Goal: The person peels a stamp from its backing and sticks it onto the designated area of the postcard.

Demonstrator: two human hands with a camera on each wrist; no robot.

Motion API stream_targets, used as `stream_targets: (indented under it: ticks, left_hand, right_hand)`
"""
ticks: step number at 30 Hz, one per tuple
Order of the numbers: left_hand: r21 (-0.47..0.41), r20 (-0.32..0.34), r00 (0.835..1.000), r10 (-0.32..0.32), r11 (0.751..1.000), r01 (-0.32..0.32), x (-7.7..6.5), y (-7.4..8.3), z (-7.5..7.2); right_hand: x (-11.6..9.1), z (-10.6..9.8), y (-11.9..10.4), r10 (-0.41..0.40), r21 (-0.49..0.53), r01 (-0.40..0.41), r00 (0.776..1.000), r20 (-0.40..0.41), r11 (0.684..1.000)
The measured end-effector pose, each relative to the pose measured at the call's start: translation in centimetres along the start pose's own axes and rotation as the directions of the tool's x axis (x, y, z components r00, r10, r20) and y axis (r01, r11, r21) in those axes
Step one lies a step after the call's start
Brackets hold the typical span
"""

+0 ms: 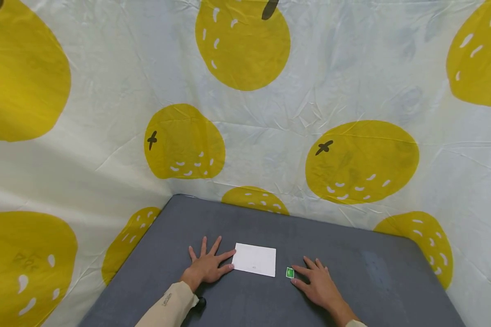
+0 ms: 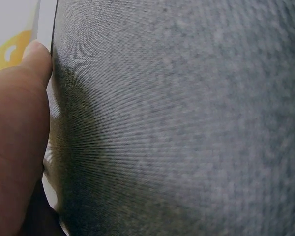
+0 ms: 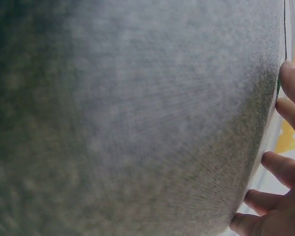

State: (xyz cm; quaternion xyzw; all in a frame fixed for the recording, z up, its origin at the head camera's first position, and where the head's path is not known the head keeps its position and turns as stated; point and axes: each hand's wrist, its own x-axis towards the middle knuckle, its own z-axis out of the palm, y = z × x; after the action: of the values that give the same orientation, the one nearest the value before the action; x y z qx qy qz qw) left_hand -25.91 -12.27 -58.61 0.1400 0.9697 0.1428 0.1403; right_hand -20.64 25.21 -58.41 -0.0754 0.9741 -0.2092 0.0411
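A white paper rectangle (image 1: 254, 260), about the size of an envelope, lies flat with a small faint mark near its lower edge. My left hand (image 1: 207, 268) rests on the grey surface with fingers spread, its index finger and thumb tips at the paper's left edge. Right of the paper lies a small green stamp-like square (image 1: 290, 272) with a white border. Index finger and thumb of my right hand (image 1: 318, 285) lie apart at the square's right side, the other fingers loosely extended on the surface. In the left wrist view the thumb (image 2: 38, 61) shows close to the fabric.
The grey fabric-covered table (image 1: 212, 222) spreads under both hands. White cloth (image 1: 266, 145) printed with large yellow fruit hangs behind it and along its sides. A small dark object (image 1: 200, 305) sits by the left sleeve cuff.
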Motion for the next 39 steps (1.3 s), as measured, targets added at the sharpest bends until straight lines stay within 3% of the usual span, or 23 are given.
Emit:
stream_targets:
  ticks: [11, 22, 29, 39]
  left_hand:
    - [-0.025, -0.02, 1.0, 0.002, 1.0, -0.002, 0.1, 0.1, 0.0]
    - [-0.054, -0.007, 1.0, 0.003, 0.999, -0.003, 0.1, 0.2, -0.1]
    - [-0.063, -0.003, 1.0, 0.005, 0.998, -0.005, 0.0, 0.3, -0.3]
    - [-0.079, 0.007, 1.0, 0.019, 0.997, -0.018, 0.2, -0.2, 0.1]
  right_hand:
    - [0.4, -0.3, -0.1, 0.01, 0.01, -0.01, 1.0, -0.008, 1.0]
    - [1.1, 0.0, -0.9, -0.011, -0.088, 0.003, 0.996, -0.085, 0.996]
    - [1.2, -0.2, -1.0, -0.017, -0.11, 0.009, 0.998, -0.066, 0.994]
    - [1.0, -0.4, -0.9, -0.045, -0.048, 0.04, 0.992, -0.116, 0.998]
